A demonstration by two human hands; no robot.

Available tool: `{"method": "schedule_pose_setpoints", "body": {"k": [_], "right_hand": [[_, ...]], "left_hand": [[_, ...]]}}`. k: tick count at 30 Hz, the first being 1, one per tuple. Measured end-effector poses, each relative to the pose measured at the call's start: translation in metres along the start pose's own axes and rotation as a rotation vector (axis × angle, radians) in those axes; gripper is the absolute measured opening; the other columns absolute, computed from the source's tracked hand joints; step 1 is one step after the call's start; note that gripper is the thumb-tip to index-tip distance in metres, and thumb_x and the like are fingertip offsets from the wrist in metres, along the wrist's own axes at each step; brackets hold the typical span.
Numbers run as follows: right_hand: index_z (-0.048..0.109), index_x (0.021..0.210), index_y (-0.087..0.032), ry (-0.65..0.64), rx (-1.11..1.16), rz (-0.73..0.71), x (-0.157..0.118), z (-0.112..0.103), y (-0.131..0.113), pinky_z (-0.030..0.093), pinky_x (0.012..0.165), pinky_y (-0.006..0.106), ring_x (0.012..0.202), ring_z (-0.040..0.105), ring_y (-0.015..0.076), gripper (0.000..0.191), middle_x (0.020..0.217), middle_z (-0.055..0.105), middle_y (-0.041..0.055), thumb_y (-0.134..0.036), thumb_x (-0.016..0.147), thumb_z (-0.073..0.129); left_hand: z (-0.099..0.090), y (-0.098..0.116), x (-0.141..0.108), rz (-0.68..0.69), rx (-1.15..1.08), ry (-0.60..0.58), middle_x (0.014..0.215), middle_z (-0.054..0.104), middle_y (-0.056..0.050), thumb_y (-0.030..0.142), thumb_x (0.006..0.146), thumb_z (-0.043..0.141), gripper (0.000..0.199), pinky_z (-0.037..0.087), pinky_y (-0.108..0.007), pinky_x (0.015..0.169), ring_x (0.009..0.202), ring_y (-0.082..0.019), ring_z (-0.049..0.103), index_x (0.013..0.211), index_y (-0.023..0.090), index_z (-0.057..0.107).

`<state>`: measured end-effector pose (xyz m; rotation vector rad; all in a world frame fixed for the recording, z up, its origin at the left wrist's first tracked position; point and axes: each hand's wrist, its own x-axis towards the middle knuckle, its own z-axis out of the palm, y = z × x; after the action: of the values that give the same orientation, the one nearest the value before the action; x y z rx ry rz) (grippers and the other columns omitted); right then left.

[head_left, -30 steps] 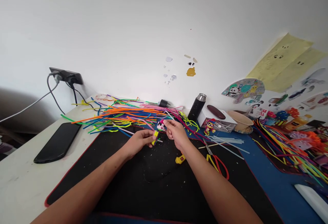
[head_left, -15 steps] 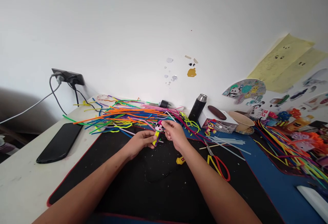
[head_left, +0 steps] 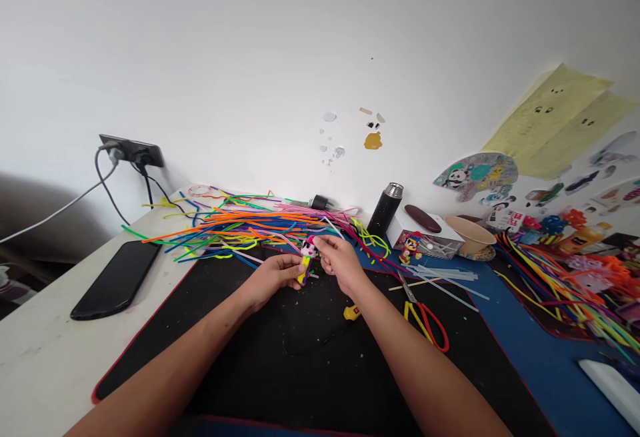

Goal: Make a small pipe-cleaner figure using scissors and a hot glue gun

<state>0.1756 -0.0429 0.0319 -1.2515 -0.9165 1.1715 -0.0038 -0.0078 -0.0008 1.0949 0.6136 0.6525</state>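
A small doll figure [head_left: 305, 265] with a yellow body, a pale face and a pink top is held up over the black mat [head_left: 280, 370]. My left hand [head_left: 275, 280] pinches its yellow body between thumb and fingers. At the figure's head, my right hand [head_left: 339, 261] has its fingers closed on the pink top. Below the right wrist lies a yellow hot glue gun tip or similar yellow piece [head_left: 352, 312], partly covered by the forearm. Scissors [head_left: 424, 317] with red and yellow handles rest to the right.
Many coloured pipe cleaners [head_left: 240, 224] spread along the wall. A black thermos [head_left: 385, 210], a tissue box [head_left: 440, 240], a similar small figure [head_left: 411, 248], and clear glue sticks [head_left: 445, 274] stand or lie at the right. A black phone [head_left: 117, 279] lies at left.
Both hands keep their hold on the figure, which tilts very slightly. The view has shifted a little; nothing else visibly moves.
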Motion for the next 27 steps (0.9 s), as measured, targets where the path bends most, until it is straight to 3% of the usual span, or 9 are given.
{"method": "schedule_pose_setpoints", "body": {"k": [27], "right_hand": [[0.069, 0.089, -0.017, 0.01, -0.02, 0.019, -0.0026, -0.0026, 0.0001, 0.016, 0.039, 0.022, 0.039, 0.034, 0.0065, 0.046, 0.047, 0.042, -0.0103, -0.055, 0.069, 0.086]], "left_hand": [[0.0012, 0.0029, -0.0013, -0.001, 0.036, -0.008, 0.081, 0.069, -0.006, 0.044, 0.067, 0.093, 0.041, 0.049, -0.028, 0.067, 0.073, -0.017, 0.06, 0.091, 0.014, 0.079]]}}
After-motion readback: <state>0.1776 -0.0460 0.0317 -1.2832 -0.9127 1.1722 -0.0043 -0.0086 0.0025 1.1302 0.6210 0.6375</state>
